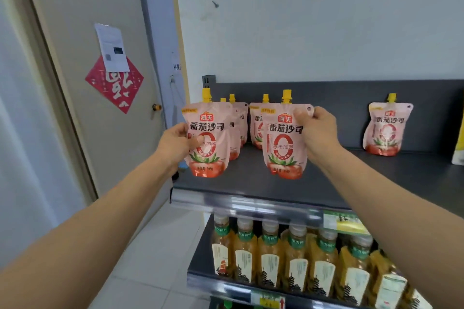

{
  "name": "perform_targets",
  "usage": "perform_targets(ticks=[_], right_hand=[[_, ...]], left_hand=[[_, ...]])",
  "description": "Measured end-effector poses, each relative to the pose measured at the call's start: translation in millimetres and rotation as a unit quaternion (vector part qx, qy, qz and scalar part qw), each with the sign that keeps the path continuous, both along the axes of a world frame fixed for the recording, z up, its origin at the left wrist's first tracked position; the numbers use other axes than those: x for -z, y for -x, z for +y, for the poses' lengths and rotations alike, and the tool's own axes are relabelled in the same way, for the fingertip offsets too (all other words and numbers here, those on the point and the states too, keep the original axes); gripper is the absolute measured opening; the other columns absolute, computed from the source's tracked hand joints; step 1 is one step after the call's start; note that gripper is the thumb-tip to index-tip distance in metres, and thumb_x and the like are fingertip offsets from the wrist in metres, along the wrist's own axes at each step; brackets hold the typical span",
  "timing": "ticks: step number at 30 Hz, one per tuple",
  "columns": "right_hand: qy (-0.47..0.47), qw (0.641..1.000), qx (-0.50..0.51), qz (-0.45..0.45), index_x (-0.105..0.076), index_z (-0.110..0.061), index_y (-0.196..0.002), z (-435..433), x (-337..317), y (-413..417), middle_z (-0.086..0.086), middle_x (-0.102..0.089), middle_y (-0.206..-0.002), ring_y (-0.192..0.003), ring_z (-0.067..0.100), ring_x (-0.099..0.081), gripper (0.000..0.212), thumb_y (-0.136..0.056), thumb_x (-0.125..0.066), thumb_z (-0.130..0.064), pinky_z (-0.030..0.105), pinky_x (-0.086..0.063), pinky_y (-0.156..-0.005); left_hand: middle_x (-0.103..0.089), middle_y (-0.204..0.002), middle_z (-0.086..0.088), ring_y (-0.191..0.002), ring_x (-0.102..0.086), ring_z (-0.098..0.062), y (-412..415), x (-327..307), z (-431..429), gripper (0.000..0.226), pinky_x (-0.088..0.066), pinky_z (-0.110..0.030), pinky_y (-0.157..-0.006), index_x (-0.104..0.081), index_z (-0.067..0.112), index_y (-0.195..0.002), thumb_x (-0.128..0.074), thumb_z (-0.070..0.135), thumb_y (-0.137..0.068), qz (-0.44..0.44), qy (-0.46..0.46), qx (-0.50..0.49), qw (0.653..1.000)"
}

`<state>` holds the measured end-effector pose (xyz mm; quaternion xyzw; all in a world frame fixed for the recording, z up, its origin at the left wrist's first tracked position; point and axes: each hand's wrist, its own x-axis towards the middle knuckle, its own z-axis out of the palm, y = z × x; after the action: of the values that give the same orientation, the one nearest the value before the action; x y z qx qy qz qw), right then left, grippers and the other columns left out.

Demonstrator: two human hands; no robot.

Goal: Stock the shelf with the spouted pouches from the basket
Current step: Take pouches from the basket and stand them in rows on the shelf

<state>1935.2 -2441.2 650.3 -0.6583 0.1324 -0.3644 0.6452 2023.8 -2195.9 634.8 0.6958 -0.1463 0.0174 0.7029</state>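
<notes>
- Grey shelf (351, 178) is standing against a pale wall, stocked pouches (386, 128) along its back.
- Released leaning, the left pouch (207, 138) or right pouch (283, 140) is risking tumbling off the shelf's front lip, or toppling those behind.
- Left hand (179, 142) is pinching the left pouch's side edge over the shelf's front; right hand (317, 130) is pinching the right pouch's top corner.

Six spouted pouches (388, 128)

Soft, even light fills my view, faint shadows on the shelf (389, 165), edges bowing, the bottles (271, 258) below slightly blurred.
</notes>
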Motion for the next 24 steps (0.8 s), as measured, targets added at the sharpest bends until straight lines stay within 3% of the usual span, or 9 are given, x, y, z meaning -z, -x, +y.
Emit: perform_targets(ticks=[4, 7, 10, 13, 15, 18, 22, 24], right_hand=[[0.002, 1.0, -0.001, 0.005, -0.057, -0.007, -0.098, 5, 8, -36, 0.004, -0.071, -0.084, -0.071, 0.018, -0.071, 0.017, -0.091, -0.053, -0.022, 0.035, -0.06, -0.061], [-0.004, 1.0, 0.002, 0.019, -0.057, -0.009, -0.093, 6, 16, -58, 0.002, -0.071, -0.082, -0.07, 0.015, -0.07, 0.013, -0.091, -0.053, -0.022, 0.033, -0.059, -0.06], [-0.034, 0.999, -0.002, 0.032, -0.055, -0.015, -0.084, 5, 26, -74, 0.003, -0.07, -0.083, -0.072, 0.016, -0.069, 0.009, -0.092, -0.053, -0.02, 0.034, -0.059, -0.063], [-0.052, 0.997, -0.029, 0.049, -0.058, -0.015, -0.09, -3, 34, -80, 0.004, -0.072, -0.088, -0.078, 0.019, -0.07, 0.007, -0.091, -0.055, -0.022, 0.038, -0.058, -0.069], [-0.041, 0.994, -0.073, 0.068, -0.059, -0.014, -0.103, -9, 39, -79, 0.003, -0.072, -0.096, -0.083, 0.02, -0.071, 0.017, -0.087, -0.062, -0.019, 0.039, -0.058, -0.071], [0.03, 0.98, -0.127, 0.15, -0.056, -0.016, -0.113, -13, 55, -72, -0.003, -0.069, -0.104, -0.088, 0.014, -0.067, 0.04, -0.077, -0.071, -0.008, 0.027, -0.055, -0.067], [0.108, 0.961, -0.12, 0.223, -0.051, -0.017, -0.121, -15, 76, -69, -0.005, -0.062, -0.111, -0.097, 0.013, -0.057, 0.054, -0.074, -0.072, -0.001, 0.027, -0.047, -0.078], [0.121, 0.961, -0.113, 0.221, -0.052, -0.015, -0.121, -17, 76, -72, -0.002, -0.063, -0.116, -0.096, 0.012, -0.057, 0.052, -0.074, -0.072, -0.002, 0.023, -0.048, -0.074]], left_hand=[[-0.066, -0.097, -0.01, -0.078, -0.065, -0.021, -34, 15, -9, 0.022, -0.057, -0.024, -0.056, -0.06, 0.004, -0.096, -0.06, -0.011, -0.08, 0.02, 0.018, 0.032, 0.999], [-0.067, -0.1, -0.011, -0.09, -0.065, -0.026, -58, 27, -17, 0.022, -0.055, -0.03, -0.066, -0.061, 0.009, -0.087, -0.062, -0.011, -0.079, 0.031, 0.012, 0.05, 0.998], [-0.069, -0.094, -0.005, -0.086, -0.066, -0.021, -76, 39, -24, 0.025, -0.055, -0.027, -0.067, -0.061, 0.013, -0.087, -0.062, -0.011, -0.079, 0.027, 0.011, 0.074, 0.997], [-0.069, -0.092, 0.0, -0.085, -0.066, -0.015, -87, 49, -27, 0.026, -0.056, -0.023, -0.065, -0.061, 0.015, -0.091, -0.061, -0.009, -0.081, 0.034, 0.017, 0.091, 0.995], [-0.069, -0.094, 0.0, -0.088, -0.066, -0.016, -93, 52, -25, 0.028, -0.055, -0.025, -0.068, -0.061, 0.014, -0.096, -0.061, -0.009, -0.081, 0.051, 0.028, 0.106, 0.993], [-0.069, -0.097, 0.0, -0.091, -0.066, -0.017, -94, 55, -22, 0.038, -0.054, -0.025, -0.07, -0.06, 0.013, -0.105, -0.062, -0.013, -0.077, 0.064, -0.02, 0.143, 0.987], [-0.069, -0.099, -0.001, -0.092, -0.066, -0.016, -90, 64, -20, 0.047, -0.054, -0.023, -0.069, -0.058, 0.012, -0.111, -0.064, -0.016, -0.074, 0.074, -0.075, 0.159, 0.982], [-0.07, -0.098, 0.001, -0.09, -0.066, -0.013, -90, 63, -20, 0.046, -0.054, -0.021, -0.067, -0.058, 0.012, -0.11, -0.064, -0.015, -0.074, 0.074, -0.08, 0.156, 0.982]])
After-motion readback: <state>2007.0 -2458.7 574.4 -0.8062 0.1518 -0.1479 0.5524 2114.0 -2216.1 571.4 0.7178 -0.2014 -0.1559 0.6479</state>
